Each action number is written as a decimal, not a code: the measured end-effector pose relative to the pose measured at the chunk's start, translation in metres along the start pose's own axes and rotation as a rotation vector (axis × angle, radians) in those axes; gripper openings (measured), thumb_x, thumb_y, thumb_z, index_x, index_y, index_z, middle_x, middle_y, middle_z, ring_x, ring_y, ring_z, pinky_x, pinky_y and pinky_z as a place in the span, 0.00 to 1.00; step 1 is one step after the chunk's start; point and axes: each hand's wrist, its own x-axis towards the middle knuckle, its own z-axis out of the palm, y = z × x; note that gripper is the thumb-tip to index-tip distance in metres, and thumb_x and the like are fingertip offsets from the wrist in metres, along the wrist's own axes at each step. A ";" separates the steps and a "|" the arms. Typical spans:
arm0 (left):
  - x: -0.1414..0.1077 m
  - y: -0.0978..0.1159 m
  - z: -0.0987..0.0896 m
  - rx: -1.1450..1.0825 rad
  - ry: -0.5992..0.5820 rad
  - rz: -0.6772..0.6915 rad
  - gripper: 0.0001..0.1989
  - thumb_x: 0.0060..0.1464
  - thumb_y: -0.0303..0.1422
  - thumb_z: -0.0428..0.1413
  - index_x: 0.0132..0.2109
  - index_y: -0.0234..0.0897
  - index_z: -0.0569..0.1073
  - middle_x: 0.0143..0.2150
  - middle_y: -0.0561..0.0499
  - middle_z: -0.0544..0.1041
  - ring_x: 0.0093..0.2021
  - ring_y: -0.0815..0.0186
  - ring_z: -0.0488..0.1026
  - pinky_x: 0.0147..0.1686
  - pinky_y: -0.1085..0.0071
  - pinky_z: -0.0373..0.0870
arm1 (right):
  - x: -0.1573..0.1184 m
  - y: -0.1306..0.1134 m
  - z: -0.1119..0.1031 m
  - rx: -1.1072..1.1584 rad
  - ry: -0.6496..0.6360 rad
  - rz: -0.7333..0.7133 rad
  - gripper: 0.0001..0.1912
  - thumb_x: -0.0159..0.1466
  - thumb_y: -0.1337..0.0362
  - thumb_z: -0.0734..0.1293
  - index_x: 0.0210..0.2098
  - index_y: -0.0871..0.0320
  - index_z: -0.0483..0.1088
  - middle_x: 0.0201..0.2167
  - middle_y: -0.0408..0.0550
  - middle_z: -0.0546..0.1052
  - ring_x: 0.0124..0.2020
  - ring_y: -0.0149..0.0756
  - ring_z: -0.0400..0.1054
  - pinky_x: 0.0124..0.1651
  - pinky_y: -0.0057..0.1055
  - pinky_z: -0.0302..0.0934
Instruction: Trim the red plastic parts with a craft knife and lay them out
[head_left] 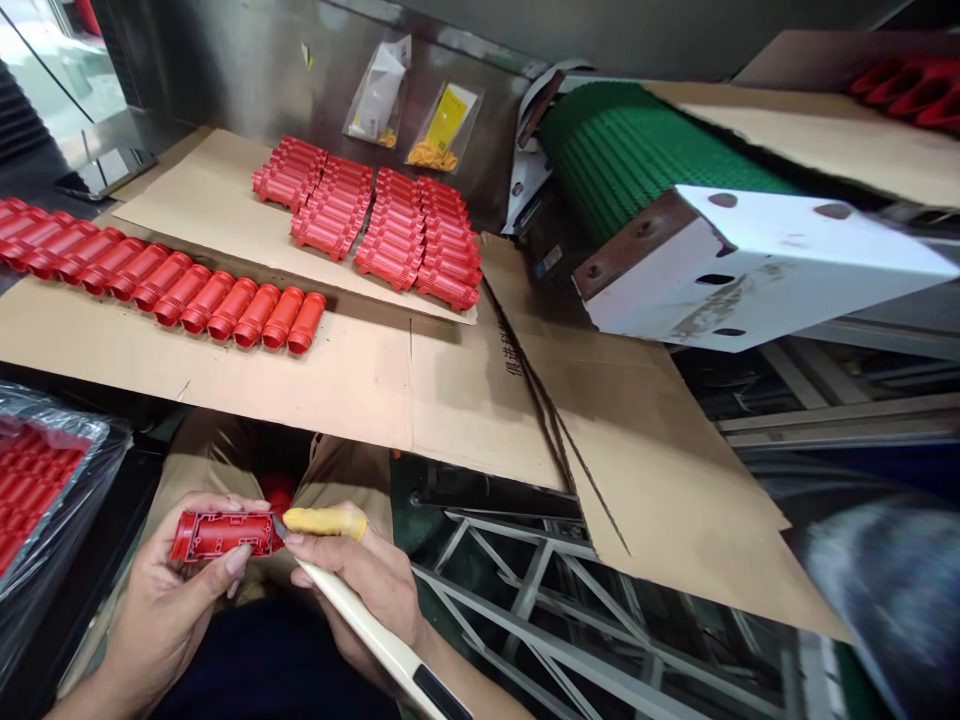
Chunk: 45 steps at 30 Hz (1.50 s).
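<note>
Between the fingers of my left hand (176, 600) is a red plastic tube (225, 536), held lengthwise above my lap. A dark rectangular outline and small cut-out shapes show on its upward side. My right hand (367, 580) is closed around a knife (367, 625) with a long cream handle and a dark section near its rear end. The small blade tip touches or nearly touches the tube's right end; I cannot tell which. A yellow finger cot (326, 522) covers the right index finger.
A row of red tubes (210, 300) lies on the cardboard (360, 385). Behind it, more red parts (390, 225) stand in several blocks. A plastic-lined crate (112, 440) of red parts is at left. Right are a green conveyor belt (645, 150) and its white bracket (750, 260).
</note>
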 end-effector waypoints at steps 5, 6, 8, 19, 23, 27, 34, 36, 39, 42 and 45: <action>0.003 -0.007 -0.006 0.004 -0.034 0.016 0.18 0.44 0.33 0.77 0.42 0.38 0.83 0.42 0.46 0.85 0.30 0.68 0.78 0.25 0.77 0.74 | 0.001 0.003 -0.002 0.039 -0.039 0.034 0.08 0.73 0.72 0.68 0.51 0.59 0.73 0.43 0.55 0.84 0.46 0.42 0.80 0.51 0.39 0.78; 0.004 -0.008 -0.007 -0.004 -0.051 -0.002 0.17 0.46 0.33 0.77 0.42 0.37 0.83 0.40 0.48 0.84 0.27 0.70 0.75 0.24 0.77 0.73 | 0.002 0.004 -0.003 -0.010 -0.058 -0.018 0.08 0.73 0.72 0.68 0.51 0.60 0.73 0.42 0.55 0.84 0.44 0.42 0.79 0.48 0.38 0.78; 0.008 -0.009 -0.010 -0.036 -0.099 -0.072 0.15 0.49 0.35 0.76 0.41 0.36 0.82 0.32 0.51 0.81 0.24 0.72 0.71 0.22 0.78 0.71 | 0.005 0.004 -0.006 -0.154 -0.115 -0.133 0.10 0.73 0.74 0.67 0.54 0.62 0.73 0.40 0.56 0.83 0.41 0.42 0.77 0.42 0.37 0.78; 0.004 -0.009 -0.007 0.042 -0.044 0.011 0.18 0.47 0.34 0.77 0.43 0.42 0.80 0.47 0.50 0.85 0.40 0.62 0.83 0.32 0.75 0.82 | -0.002 -0.007 -0.007 0.161 -0.025 0.018 0.07 0.74 0.68 0.70 0.51 0.56 0.77 0.45 0.52 0.85 0.45 0.37 0.82 0.50 0.31 0.79; 0.005 -0.015 -0.017 0.262 -0.148 0.266 0.13 0.54 0.29 0.72 0.44 0.43 0.79 0.52 0.49 0.85 0.54 0.57 0.83 0.47 0.70 0.84 | -0.004 0.000 0.001 -0.069 0.089 -0.002 0.17 0.70 0.76 0.70 0.57 0.62 0.76 0.50 0.60 0.83 0.49 0.42 0.80 0.52 0.34 0.79; 0.008 -0.018 -0.027 0.368 -0.201 0.376 0.12 0.58 0.27 0.69 0.46 0.45 0.78 0.52 0.51 0.85 0.55 0.61 0.83 0.53 0.70 0.82 | -0.004 0.000 0.007 -0.048 0.053 -0.066 0.20 0.68 0.79 0.70 0.58 0.65 0.75 0.49 0.62 0.82 0.50 0.45 0.79 0.51 0.39 0.79; 0.006 -0.015 -0.022 0.349 -0.185 0.375 0.12 0.56 0.27 0.70 0.45 0.45 0.79 0.51 0.49 0.86 0.53 0.58 0.83 0.50 0.67 0.84 | -0.006 0.002 0.008 -0.056 0.056 -0.080 0.21 0.68 0.80 0.69 0.59 0.64 0.75 0.49 0.61 0.83 0.50 0.46 0.79 0.50 0.40 0.80; 0.004 -0.012 -0.017 0.334 -0.139 0.357 0.12 0.53 0.28 0.72 0.43 0.45 0.80 0.49 0.48 0.86 0.52 0.57 0.84 0.48 0.68 0.84 | -0.007 0.002 0.008 -0.058 0.061 -0.075 0.20 0.69 0.79 0.69 0.59 0.63 0.75 0.49 0.59 0.83 0.50 0.45 0.79 0.50 0.40 0.80; 0.001 -0.008 -0.010 0.304 -0.074 0.333 0.12 0.50 0.29 0.74 0.40 0.45 0.82 0.46 0.48 0.87 0.50 0.57 0.84 0.49 0.69 0.83 | -0.006 0.002 0.008 -0.048 0.056 -0.043 0.18 0.69 0.77 0.69 0.58 0.61 0.74 0.48 0.58 0.84 0.50 0.45 0.80 0.52 0.39 0.80; -0.001 -0.008 -0.005 0.259 -0.041 0.277 0.13 0.47 0.30 0.75 0.39 0.43 0.82 0.45 0.47 0.86 0.50 0.56 0.83 0.48 0.69 0.83 | -0.003 0.003 0.007 -0.057 0.009 -0.032 0.16 0.71 0.76 0.68 0.56 0.61 0.73 0.45 0.58 0.84 0.48 0.43 0.81 0.51 0.37 0.80; 0.000 -0.007 -0.004 0.164 -0.020 0.121 0.14 0.46 0.32 0.76 0.39 0.40 0.82 0.47 0.46 0.85 0.39 0.58 0.84 0.35 0.69 0.85 | -0.002 0.008 0.003 -0.145 -0.025 -0.132 0.16 0.72 0.76 0.67 0.58 0.63 0.75 0.46 0.60 0.84 0.45 0.44 0.81 0.44 0.36 0.81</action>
